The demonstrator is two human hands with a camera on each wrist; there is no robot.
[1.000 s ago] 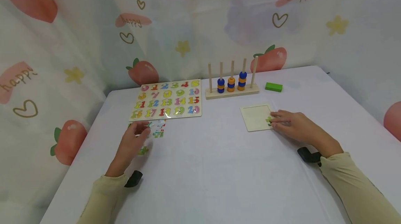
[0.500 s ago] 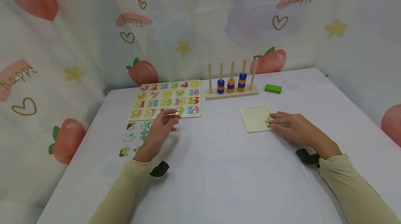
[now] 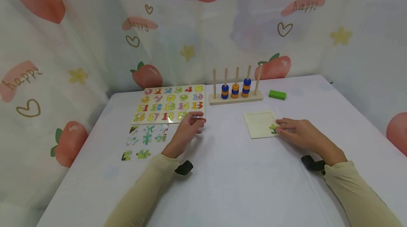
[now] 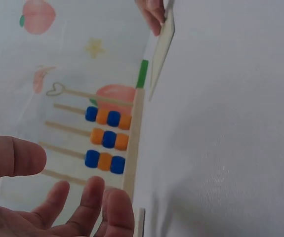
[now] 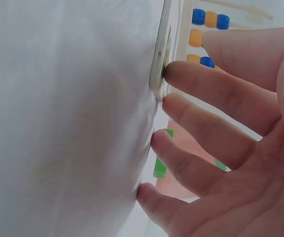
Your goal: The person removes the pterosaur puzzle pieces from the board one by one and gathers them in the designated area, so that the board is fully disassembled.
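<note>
My left hand (image 3: 186,131) hovers over the table just in front of the number board's right corner. In the left wrist view its thumb and loosely bent fingers stand apart with nothing between them. On the right, my right hand (image 3: 303,133) lies at the right edge of a shallow square puzzle tray (image 3: 255,124). Its fingers are stretched out, and in the right wrist view a fingertip touches the tray's edge. One green jigsaw piece (image 3: 272,128) lies in the tray's near right corner. Several loose jigsaw pieces (image 3: 147,139) are spread left of my left hand.
A wooden number board (image 3: 162,107) lies at the back left. Beside it stands a bead stacker (image 3: 235,100) with upright pegs and blue and orange beads. A green block (image 3: 277,95) rests at the back right. A patterned curtain (image 3: 210,36) hangs behind the table.
My left hand has moved right, away from the loose jigsaw pieces, uncovering them. My right hand has stayed at the tray's edge, and the piece in the corner shows more fully.
</note>
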